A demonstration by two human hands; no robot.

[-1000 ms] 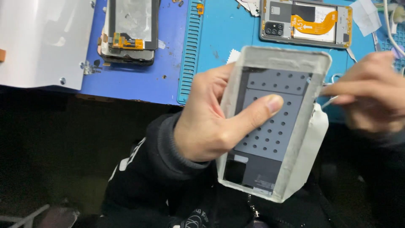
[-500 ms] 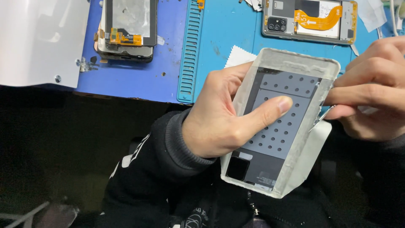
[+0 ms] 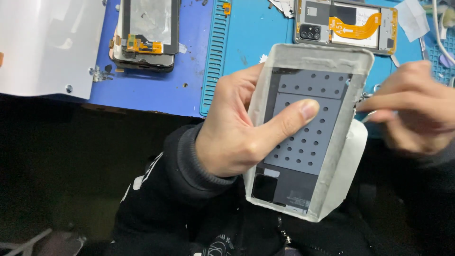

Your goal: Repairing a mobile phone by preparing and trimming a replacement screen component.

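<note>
blue mat [image 3: 166,99] | 2 opened phones | left hand [image 3: 237,135]: 1 back cover [image 3: 308,137]

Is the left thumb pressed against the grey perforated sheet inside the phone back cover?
Yes: the left hand grips the phone back cover, and its thumb lies across the grey perforated sheet.

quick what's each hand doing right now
Left hand: closed on the phone back cover, thumb across its inner face.
Right hand: fingers pinched at the cover's right edge; what it grips cannot be told.
</note>
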